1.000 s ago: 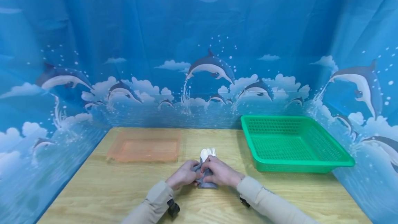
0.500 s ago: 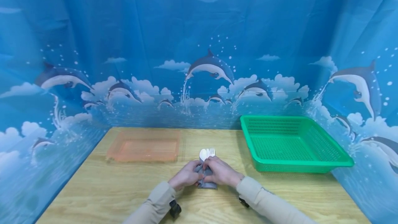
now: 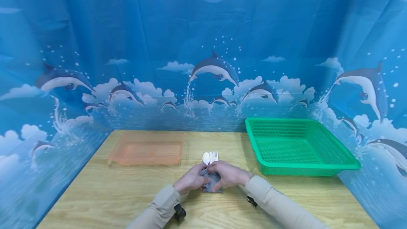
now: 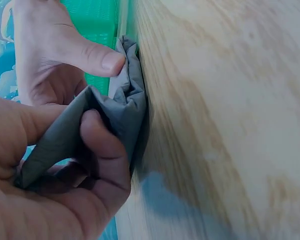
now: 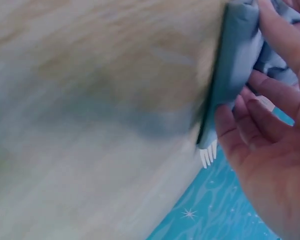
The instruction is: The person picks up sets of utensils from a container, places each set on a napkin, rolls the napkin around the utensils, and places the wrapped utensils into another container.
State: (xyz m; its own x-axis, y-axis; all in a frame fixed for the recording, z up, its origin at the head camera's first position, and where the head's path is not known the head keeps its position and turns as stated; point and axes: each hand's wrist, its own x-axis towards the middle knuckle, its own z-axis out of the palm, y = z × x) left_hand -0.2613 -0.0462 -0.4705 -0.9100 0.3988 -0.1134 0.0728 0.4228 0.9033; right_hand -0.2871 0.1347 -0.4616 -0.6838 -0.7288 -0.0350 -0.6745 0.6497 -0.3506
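In the head view, a grey cloth napkin (image 3: 212, 181) lies folded on the table around white plastic cutlery. The heads of a spoon (image 3: 206, 158) and a fork (image 3: 215, 156) stick out at its far end, a narrow white piece between them. My left hand (image 3: 191, 178) pinches a raised flap of the napkin (image 4: 65, 130), its fingers curled in the left wrist view. Thumb and fingers spread, my right hand (image 3: 229, 174) rests on the napkin's right side. Fork tines (image 5: 208, 155) show past the napkin's edge in the right wrist view.
A translucent orange tray (image 3: 146, 162) stands at the back left of the wooden table (image 3: 127, 193). At the back right is a green perforated basket (image 3: 305, 169). A blue dolphin-print curtain (image 3: 203, 27) hangs behind and on both sides.
The thumb of my right hand has moved away from its fingers, baring more of the napkin between the hands. The left hand stays at the left side of the napkin.
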